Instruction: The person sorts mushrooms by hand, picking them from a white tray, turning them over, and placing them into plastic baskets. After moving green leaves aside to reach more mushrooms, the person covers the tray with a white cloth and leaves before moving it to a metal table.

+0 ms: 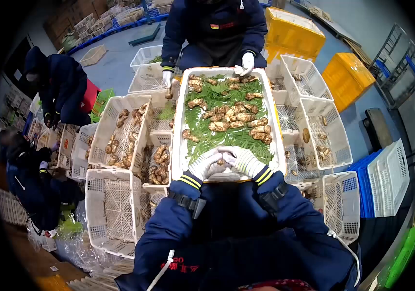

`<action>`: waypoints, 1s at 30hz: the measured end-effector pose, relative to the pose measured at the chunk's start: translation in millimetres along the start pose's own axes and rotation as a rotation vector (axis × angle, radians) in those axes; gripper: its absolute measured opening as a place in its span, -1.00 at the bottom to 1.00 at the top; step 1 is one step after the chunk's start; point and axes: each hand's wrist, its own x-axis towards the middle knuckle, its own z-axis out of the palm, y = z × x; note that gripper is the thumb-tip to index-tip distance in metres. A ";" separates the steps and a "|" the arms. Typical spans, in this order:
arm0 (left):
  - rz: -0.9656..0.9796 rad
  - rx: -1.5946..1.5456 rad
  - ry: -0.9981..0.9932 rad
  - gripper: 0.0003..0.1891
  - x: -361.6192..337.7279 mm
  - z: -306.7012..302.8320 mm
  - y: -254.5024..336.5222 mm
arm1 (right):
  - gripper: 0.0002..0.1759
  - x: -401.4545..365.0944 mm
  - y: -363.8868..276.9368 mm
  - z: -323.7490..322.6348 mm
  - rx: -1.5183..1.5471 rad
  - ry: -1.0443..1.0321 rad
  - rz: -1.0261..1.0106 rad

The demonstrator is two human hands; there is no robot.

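Note:
My left hand (206, 165) and my right hand (244, 161), both in white gloves, meet over the near edge of a white foam box (180, 109). Their fingers close round a small brown mushroom (221, 162), mostly hidden by the gloves. Green fern leaves (195, 127) line the box. Several brown-and-cream matsutake mushrooms (236, 114) lie on the leaves, clustered in the middle and along the sides. Across the box, a co-worker's gloved hand (167, 77) holds a mushroom (169, 93) beside the left rim; that person's other hand (246, 64) is at the far rim.
White plastic crates flank the box: a left crate (101, 127) with mushrooms, a near-left crate (91, 208), and a right crate (341, 138). Yellow boxes (294, 36) stand at the back right. Stacked blue and white crates (387, 179) stand farther right. Two people (64, 80) work at left.

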 end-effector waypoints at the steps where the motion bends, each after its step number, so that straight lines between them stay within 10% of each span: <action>1: -0.063 -0.015 -0.031 -0.55 -5.1 2.9 5.2 | -0.56 0.1 -11.3 -6.4 -0.038 0.045 0.018; 6: 0.087 0.475 0.175 -0.54 18.9 -30.5 19.1 | -0.46 -51.9 6.7 -87.4 0.137 0.529 0.370; 12: 0.511 2.296 0.573 -0.68 37.7 -60.2 55.5 | -0.53 -120.7 149.1 -134.7 0.690 1.009 0.575; 14: 0.359 2.429 0.464 -0.68 42.6 -65.0 64.8 | -0.43 -150.2 219.1 -124.5 0.539 1.070 0.679; 15: 0.375 2.482 0.434 -0.68 49.6 -78.2 61.2 | -0.27 -164.1 242.9 -125.4 -0.083 0.889 0.884; 18: 0.443 2.657 0.406 -0.73 61.4 -95.3 56.7 | -0.16 -183.9 282.1 -109.0 -0.126 0.810 1.074; 20: 0.187 2.632 0.336 -0.73 66.0 -89.3 63.1 | -0.31 -187.8 282.7 -98.7 0.123 0.899 0.991; 23: 0.288 2.635 0.331 -0.60 71.4 -104.6 62.2 | -0.59 -180.0 255.1 -96.7 0.956 0.945 0.708; 26: 0.249 2.347 0.507 -0.61 40.3 -28.4 84.2 | -0.50 -153.1 178.8 -98.6 1.096 0.994 0.571; 28: 0.747 1.533 0.697 -0.53 46.4 -65.2 55.4 | -0.51 -144.1 146.7 -104.8 1.040 0.815 0.391; 30: 0.575 0.477 0.470 -0.51 44.3 -56.8 39.4 | -0.57 -118.3 93.0 -102.7 0.996 0.743 0.348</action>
